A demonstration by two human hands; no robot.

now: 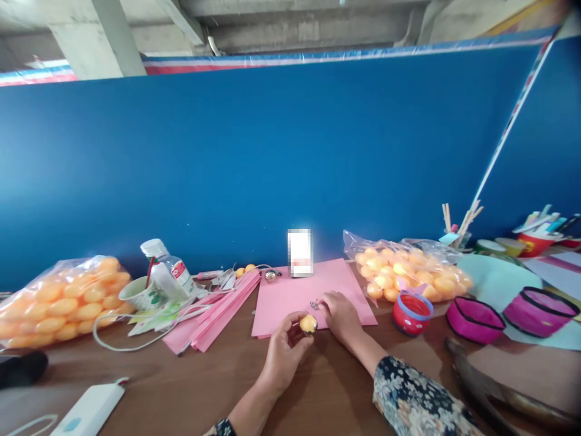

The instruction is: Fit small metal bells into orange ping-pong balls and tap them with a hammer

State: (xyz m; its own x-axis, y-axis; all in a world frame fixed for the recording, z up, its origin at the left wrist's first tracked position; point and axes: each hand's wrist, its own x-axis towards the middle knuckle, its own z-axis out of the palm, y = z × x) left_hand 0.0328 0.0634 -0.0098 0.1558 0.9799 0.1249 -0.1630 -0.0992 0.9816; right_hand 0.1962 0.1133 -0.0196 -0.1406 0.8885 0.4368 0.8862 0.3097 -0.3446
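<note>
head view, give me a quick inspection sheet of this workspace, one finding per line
Surface: brown table, with pink sheets lying near the middle.
Things at the hands: orange ball with a shiny, darker lower edge; small silvery pieces over the pink sheets, too small to identify.
Clutter: bagged orange balls at left and right, bottle, pink strips, red cup.
Hands: left hand holds the orange ball; right hand has its fingertips at the silvery pieces, grip unclear.
Cables: white cable loops beside the pink strips.
Surroundings: blue partition behind; concrete beams above.
</note>
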